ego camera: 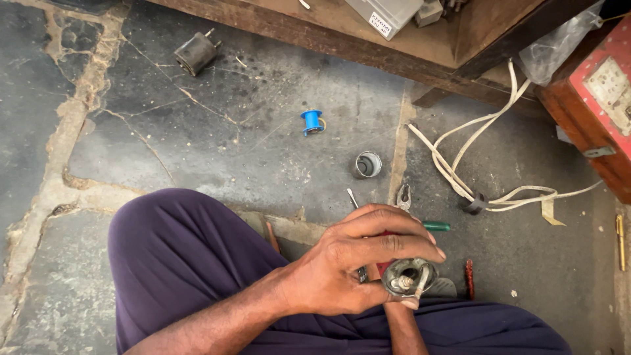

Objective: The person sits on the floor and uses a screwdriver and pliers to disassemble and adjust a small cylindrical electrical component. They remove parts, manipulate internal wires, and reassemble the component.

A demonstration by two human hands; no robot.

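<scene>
My left hand (351, 263) curls over a small round metal part (409, 276), an open cup with a shaft in its middle, held above my lap. My right hand (406, 314) comes up from below. Only its wrist and a fingertip at the part's lower rim show; the rest is hidden under my left hand. Something red (384, 267) shows between the hands. My legs in purple trousers (177, 256) fill the lower part of the view.
On the cracked stone floor lie a blue spool (313, 122), a short metal sleeve (367, 164), a dark cylinder (195, 52), green-handled pliers (427, 225), a white cable (460, 158) with black tape roll (473, 202). A wooden bench (328, 33) and red box (601, 105) stand behind.
</scene>
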